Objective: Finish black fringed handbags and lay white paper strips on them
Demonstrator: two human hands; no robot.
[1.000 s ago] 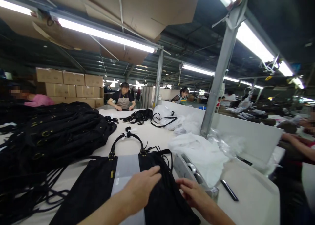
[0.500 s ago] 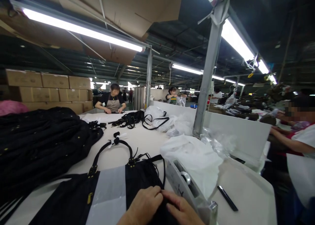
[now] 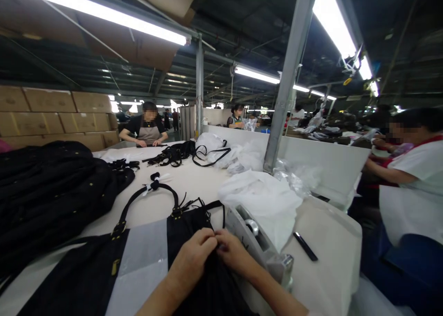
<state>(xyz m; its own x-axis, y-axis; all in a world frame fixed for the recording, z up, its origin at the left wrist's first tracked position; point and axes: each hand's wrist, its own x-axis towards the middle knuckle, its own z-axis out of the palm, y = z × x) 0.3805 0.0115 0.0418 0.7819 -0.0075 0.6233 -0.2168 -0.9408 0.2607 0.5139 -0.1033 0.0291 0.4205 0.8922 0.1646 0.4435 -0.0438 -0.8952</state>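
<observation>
A black handbag (image 3: 79, 265) lies flat on the table before me, with a strip of translucent plastic (image 3: 141, 260) across its middle. Its looped handle (image 3: 128, 205) stands up, with white wrapping near the top. My left hand (image 3: 195, 251) and my right hand (image 3: 230, 249) meet at the bag's right side, both with fingers closed in a pinch. They appear to grip the black fabric there; the exact spot between the fingertips is hidden. Just right of my right hand stands a grey box-shaped holder (image 3: 238, 221) with a roll of tape (image 3: 252, 227) in it.
A pile of black bags (image 3: 51, 205) rises at the left. White plastic bags (image 3: 263, 200) lie behind the holder, and a black knife-like strip (image 3: 305, 247) rests on the table (image 3: 332, 260). A metal post (image 3: 284, 85) stands beyond. Co-workers are across and to the right.
My hands have moved up along the bag's right side, still together, and more of both forearms shows. The camera view has shifted slightly down and to the right.
</observation>
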